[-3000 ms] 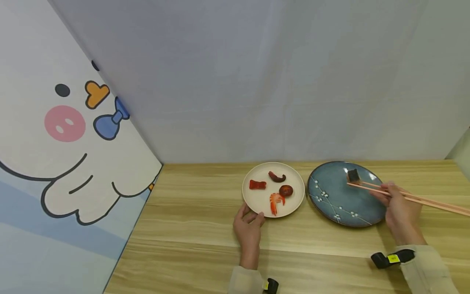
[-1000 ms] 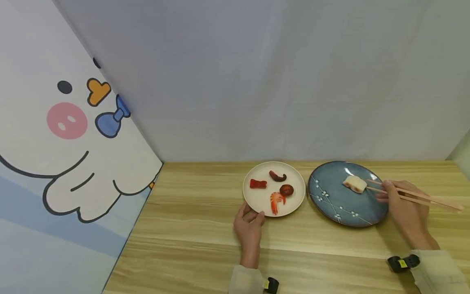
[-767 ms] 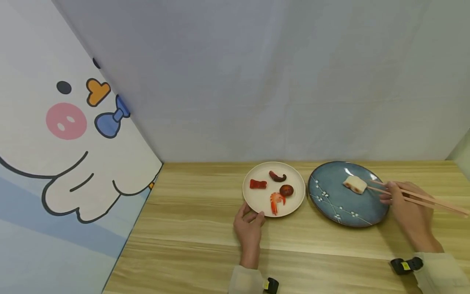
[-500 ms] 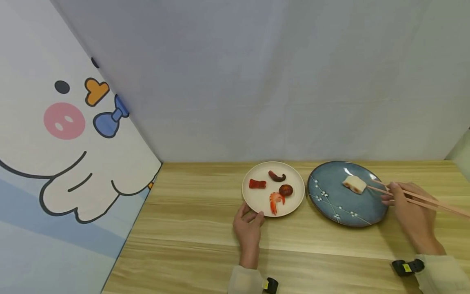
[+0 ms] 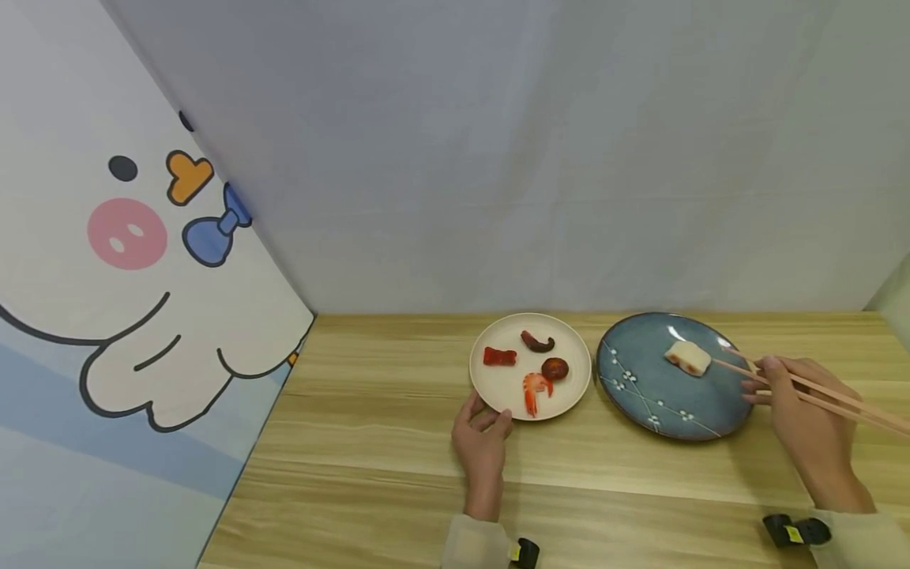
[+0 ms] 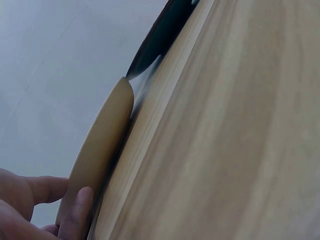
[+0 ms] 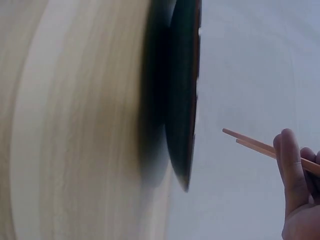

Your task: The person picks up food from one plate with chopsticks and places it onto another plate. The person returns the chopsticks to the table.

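My left hand [image 5: 481, 441] holds the near-left rim of a small cream plate [image 5: 498, 395]; in the left wrist view its thumb and fingers [image 6: 80, 212] grip the edge. On that plate lie a red strip [image 5: 500, 357], a dark curled tentacle [image 5: 536, 342], a round brown piece [image 5: 554, 368] and an orange shrimp [image 5: 535, 393]. My right hand [image 5: 810, 411] grips a pair of chopsticks [image 7: 250, 140] over the right side of a blue plate [image 5: 661, 395]. A pale block with browned spots [image 5: 687, 358] lies on the blue plate, just left of the chopstick tips.
Both plates stand close together near the back of the wooden table [image 5: 604, 506], in front of a grey cloth backdrop [image 5: 540, 158]. A panel with a cartoon bird [image 5: 128, 237] borders the left side. White blossoms decorate the blue plate.
Three seconds ago the piece on the blue plate showed a dark side at the chopstick tips; now it lies pale side up. My right hand has drawn back right with the chopsticks.
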A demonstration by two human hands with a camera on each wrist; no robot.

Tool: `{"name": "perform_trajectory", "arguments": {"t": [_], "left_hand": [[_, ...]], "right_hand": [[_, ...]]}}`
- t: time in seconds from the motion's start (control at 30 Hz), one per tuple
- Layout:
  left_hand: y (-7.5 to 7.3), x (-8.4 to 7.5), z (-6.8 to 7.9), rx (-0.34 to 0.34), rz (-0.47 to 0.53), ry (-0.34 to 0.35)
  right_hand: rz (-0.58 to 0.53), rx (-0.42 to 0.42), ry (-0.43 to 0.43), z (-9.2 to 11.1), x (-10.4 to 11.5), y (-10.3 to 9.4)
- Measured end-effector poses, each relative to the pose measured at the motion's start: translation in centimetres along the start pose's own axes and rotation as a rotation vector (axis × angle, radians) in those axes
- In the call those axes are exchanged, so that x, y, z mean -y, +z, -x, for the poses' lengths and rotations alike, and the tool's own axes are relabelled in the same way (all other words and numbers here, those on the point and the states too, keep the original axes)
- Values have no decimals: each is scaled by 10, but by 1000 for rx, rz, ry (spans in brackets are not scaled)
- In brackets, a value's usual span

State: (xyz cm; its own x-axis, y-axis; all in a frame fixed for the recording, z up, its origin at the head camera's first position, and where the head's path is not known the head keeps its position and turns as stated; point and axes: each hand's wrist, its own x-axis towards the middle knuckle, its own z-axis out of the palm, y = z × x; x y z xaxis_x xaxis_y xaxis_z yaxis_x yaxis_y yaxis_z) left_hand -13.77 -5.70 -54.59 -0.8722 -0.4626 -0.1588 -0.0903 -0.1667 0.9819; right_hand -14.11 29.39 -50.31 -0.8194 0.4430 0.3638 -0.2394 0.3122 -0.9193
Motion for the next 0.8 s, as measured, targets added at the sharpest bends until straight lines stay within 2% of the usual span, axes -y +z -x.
{"name": "perform_trajectory", "arguments": {"t": [0.2,0.43,0.6,0.8], "left_hand": [[0,0,0,-7,-7,-14],[0,-1,1,0,4,-7],[0,-1,1,-1,1,-9],[0,-1,1,-3,-2,1]], "right_hand": [[-23,5,-34,4,11,2],[-274,35,-14,8,18,7],[-395,52,-21,10,20,11],[-410,86,-45,15,23,17]]}}
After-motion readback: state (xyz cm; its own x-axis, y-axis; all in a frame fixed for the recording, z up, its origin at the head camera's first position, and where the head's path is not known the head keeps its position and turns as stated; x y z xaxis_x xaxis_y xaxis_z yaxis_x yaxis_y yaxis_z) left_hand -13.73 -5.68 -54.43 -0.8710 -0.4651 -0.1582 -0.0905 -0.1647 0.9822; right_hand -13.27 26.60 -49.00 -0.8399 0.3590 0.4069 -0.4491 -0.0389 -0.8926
